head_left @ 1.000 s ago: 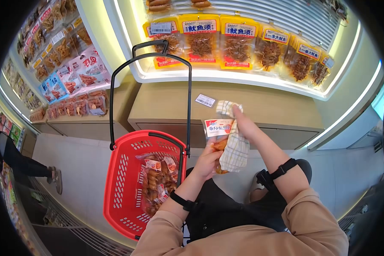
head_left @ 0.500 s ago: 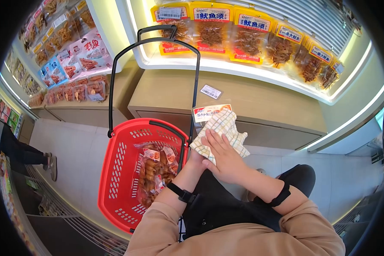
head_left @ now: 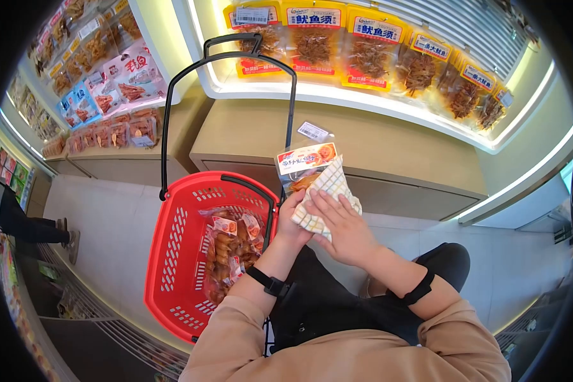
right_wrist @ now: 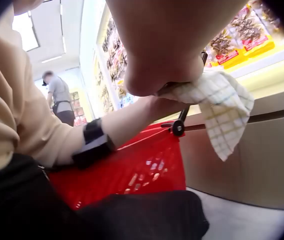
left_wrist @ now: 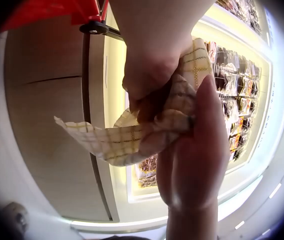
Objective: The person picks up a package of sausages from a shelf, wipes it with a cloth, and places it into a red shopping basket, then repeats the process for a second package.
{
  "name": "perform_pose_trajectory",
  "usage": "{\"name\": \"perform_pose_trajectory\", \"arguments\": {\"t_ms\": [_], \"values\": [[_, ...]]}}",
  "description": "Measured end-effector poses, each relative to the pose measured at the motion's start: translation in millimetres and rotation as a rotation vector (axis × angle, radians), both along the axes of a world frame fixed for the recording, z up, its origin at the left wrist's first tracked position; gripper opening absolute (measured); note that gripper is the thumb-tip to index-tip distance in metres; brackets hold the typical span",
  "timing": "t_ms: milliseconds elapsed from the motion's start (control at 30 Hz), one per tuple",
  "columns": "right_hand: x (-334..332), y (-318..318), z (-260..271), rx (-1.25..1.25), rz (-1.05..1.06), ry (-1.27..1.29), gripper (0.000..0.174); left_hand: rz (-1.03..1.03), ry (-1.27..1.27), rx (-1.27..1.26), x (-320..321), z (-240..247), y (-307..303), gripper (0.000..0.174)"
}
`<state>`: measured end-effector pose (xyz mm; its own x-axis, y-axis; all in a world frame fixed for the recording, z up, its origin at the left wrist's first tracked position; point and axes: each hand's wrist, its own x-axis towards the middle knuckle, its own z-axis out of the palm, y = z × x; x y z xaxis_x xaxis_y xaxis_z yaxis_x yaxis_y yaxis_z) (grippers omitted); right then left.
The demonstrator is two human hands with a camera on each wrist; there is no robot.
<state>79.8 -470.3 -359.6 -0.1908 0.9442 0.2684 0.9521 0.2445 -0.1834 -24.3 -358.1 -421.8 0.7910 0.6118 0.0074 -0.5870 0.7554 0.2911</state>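
In the head view, my left hand (head_left: 291,221) grips the lower part of a clear food packet (head_left: 299,179) with orange-brown pieces inside and a white-and-red header label (head_left: 307,158). A white checked cloth (head_left: 333,184) lies over the packet's right side. My right hand (head_left: 342,230) presses on the cloth, its fingers fairly straight and laid across it. Seen from the left wrist, the cloth (left_wrist: 117,145) hangs in a loose fold between my left hand (left_wrist: 152,75) and my right hand (left_wrist: 199,145). From the right wrist, a corner of cloth (right_wrist: 227,110) droops beyond my right hand (right_wrist: 162,70).
At my left stands a red shopping basket (head_left: 165,254) holding several brown food packets (head_left: 226,254), its black handle (head_left: 165,140) upright. Ahead, a wooden ledge (head_left: 388,149) bears a price tag (head_left: 313,131) below shelved squid packs (head_left: 369,57). People stand farther off.
The right hand has come from the packet's upper right edge down onto its front with the cloth, then slid slightly. The packet's label and upper contents show more than half a second ago.
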Motion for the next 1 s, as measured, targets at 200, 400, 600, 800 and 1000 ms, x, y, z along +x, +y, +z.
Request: {"name": "perform_pose_trajectory", "arguments": {"t_ms": [200,400,600,800,1000], "values": [[90,22,-36,-0.248,-0.657,1.407,0.068,0.002,-0.009,-0.029,-5,7,-3,0.051],[60,17,-16,-0.368,-0.303,1.664,0.050,-0.072,-0.031,0.121,-4,7,5,0.056],[62,18,-12,-0.241,-0.372,1.247,0.043,-0.017,0.209,0.318,5,-4,13,0.069],[25,15,9,0.339,-0.274,0.208,0.038,0.258,0.432,0.538,18,-20,-13,0.086],[11,9,8,-0.025,-0.293,1.140,0.038,0.135,-0.046,0.098,-2,4,0,0.065]]}}
